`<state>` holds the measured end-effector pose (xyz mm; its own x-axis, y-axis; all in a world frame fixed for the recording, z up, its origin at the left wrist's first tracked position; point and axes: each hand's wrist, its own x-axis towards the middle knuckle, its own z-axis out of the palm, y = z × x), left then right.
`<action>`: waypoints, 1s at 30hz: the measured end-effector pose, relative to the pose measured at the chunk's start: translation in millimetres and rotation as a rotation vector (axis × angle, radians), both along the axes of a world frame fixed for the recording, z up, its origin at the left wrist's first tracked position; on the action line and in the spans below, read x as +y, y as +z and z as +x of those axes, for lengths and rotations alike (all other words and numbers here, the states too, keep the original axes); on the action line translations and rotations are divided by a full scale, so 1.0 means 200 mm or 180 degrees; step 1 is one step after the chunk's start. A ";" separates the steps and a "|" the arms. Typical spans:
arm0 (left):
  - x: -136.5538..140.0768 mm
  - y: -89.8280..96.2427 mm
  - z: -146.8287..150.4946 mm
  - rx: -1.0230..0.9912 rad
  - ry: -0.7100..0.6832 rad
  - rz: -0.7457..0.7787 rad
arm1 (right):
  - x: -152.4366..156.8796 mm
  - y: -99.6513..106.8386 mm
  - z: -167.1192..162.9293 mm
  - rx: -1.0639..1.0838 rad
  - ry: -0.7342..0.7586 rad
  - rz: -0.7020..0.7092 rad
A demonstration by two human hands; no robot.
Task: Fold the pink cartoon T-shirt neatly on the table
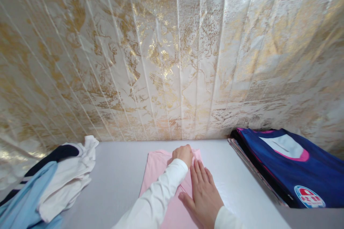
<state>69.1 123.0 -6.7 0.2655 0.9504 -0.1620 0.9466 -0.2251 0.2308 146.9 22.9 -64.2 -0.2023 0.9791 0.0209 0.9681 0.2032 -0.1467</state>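
Observation:
A pink garment [156, 171], partly folded, lies on the white surface in front of me; its exact kind does not show. Near its far right corner my left hand [183, 154] is closed, the fingers curled down on a fold of the cloth. Part of the garment is hidden under my left sleeve. My right hand [202, 194] lies flat along the garment's right side, fingers stretched out and holding nothing. Its fingertips are close beside my left hand.
A stack of folded clothes [285, 164], topped by a navy one with pink trim and a round badge, is at the right. Loose white, light blue and navy clothes [63, 182] are heaped at the left. A gold-patterned curtain [166, 57] hangs behind the white surface [115, 171].

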 end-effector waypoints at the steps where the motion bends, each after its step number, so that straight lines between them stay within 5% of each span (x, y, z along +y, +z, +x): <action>1: 0.00 0.00 -0.01 0.0012 -0.0018 -0.0030 | 0.00 0.00 0.00 -0.0006 -0.0011 -0.0023; 21: -0.08 0.03 -0.20 0.0066 -0.0190 -0.0344 | 0.00 -0.03 0.00 0.0052 0.0018 0.0094; 30: -0.05 -0.05 -0.23 -0.0322 -0.0209 -0.0516 | 0.00 -0.05 0.00 0.0038 0.0016 0.0131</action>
<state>23.8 113.3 -17.0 0.3486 0.8942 -0.2807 0.9013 -0.2376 0.3623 147.5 22.7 -73.2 -0.2068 0.9763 0.0634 0.9653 0.2141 -0.1496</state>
